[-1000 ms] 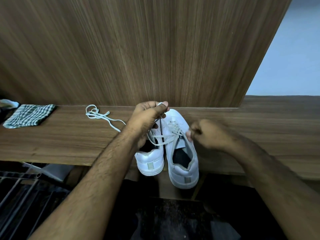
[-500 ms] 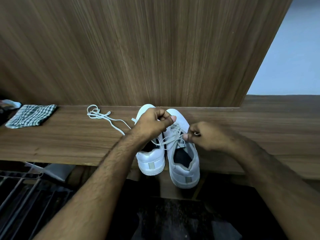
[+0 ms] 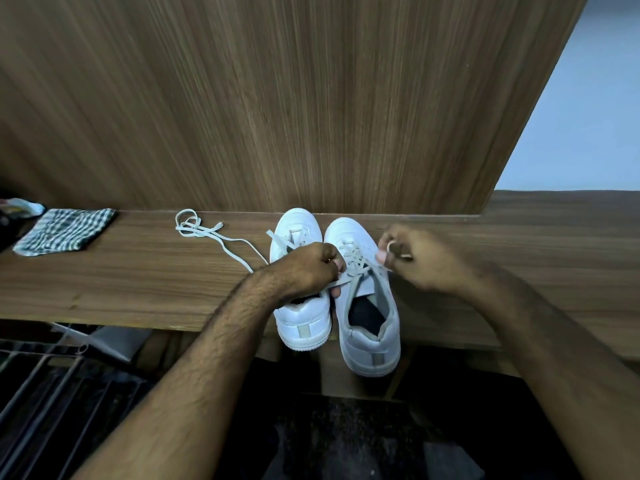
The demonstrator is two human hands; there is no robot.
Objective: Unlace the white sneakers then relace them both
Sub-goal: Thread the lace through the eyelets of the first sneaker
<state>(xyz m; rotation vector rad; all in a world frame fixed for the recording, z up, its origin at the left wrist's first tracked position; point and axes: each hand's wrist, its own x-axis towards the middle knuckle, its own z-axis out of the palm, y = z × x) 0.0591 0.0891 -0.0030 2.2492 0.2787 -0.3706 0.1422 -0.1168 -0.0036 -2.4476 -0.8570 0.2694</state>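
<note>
Head view: both hands, left (image 3: 311,268) and right (image 3: 412,254) (blurred), pinch right sneaker's lace (image 3: 353,268) ends.

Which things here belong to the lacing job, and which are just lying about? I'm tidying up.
Job: left sneaker, right sneaker, its lace, loose lace.
Lying about: checked cloth, metal rack.

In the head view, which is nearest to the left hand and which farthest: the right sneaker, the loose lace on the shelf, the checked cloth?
From the left hand:
1. Right sneaker, just to its right, its lace in the fingers.
2. Loose lace, to its left on the shelf.
3. Checked cloth, far left.
</note>
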